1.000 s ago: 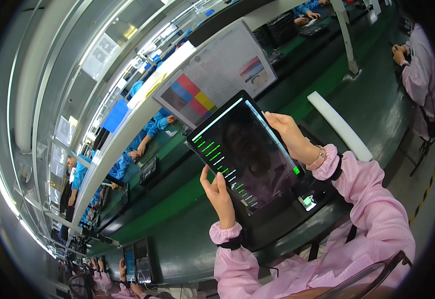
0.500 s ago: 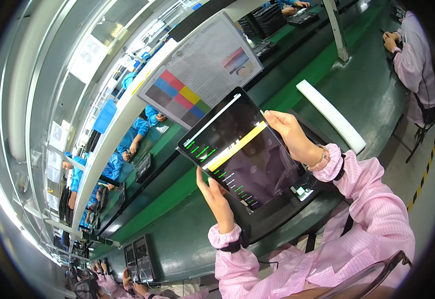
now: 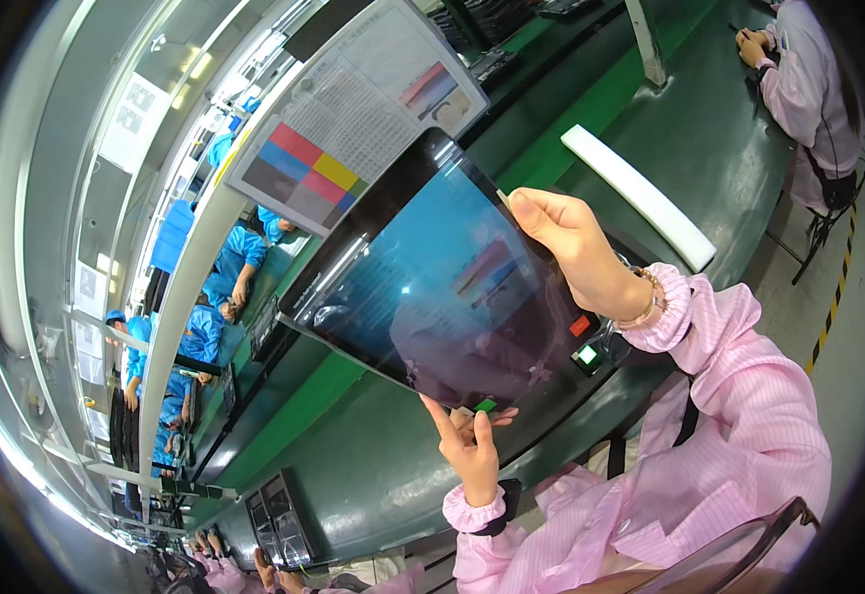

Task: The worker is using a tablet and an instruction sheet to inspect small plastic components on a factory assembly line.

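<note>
A tablet-like display panel (image 3: 432, 277) with a black border is held up tilted over the bench. Its glossy face is blue to dark purple and mirrors the printed sheet behind it. My right hand (image 3: 586, 262) grips its right edge, thumb on the front and fingers curled behind. At the lower edge my left hand (image 3: 472, 450) is closed around the border, index finger stretched along it, beside a small green tab (image 3: 486, 406). An orange-red tab (image 3: 579, 326) shows near the lower right corner. Below it is a small device with a lit white-green face (image 3: 588, 354).
A framed sheet with colour blocks (image 3: 353, 109) stands behind the panel. To the right, a long white foam bar (image 3: 640, 198) lies on the green bench (image 3: 353, 455). Black trays (image 3: 280, 520) lie at lower left. Co-workers in blue and pink sit around.
The panel's face has gone from text lines with a yellow bar to plain blue-dark. It has tilted and shifted left; my left hand has moved from its left side to the lower edge.
</note>
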